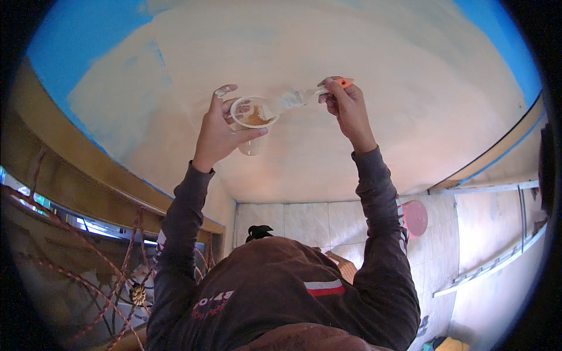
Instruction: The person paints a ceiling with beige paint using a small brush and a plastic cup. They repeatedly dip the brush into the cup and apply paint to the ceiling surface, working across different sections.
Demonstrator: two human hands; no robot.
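In my left hand (218, 130) is a clear plastic cup (250, 146), tilted so that its round mouth faces me. Some pale paint and a brownish tint show inside it. Whitish smears mark a fingertip of that hand. My right hand (346, 108) grips a paintbrush (313, 92) by its handle, whose orange end pokes out past my fingers. The brush's paint-coated bristles reach left to the cup's rim, and their tip seems to overlap the opening. Behind both hands stands a wall (328, 152) coated in cream paint, with bright blue patches (88, 35) at its upper corners.
A window with twisted reddish-brown metal bars (88, 284) lies at the left. Pale floor tiles (307, 219) spread below the wall. A round pinkish-red object (414, 219) rests there beside my right arm. A light-coloured ladder (497, 266) is at the right, and something yellow (451, 344) sits at the bottom right.
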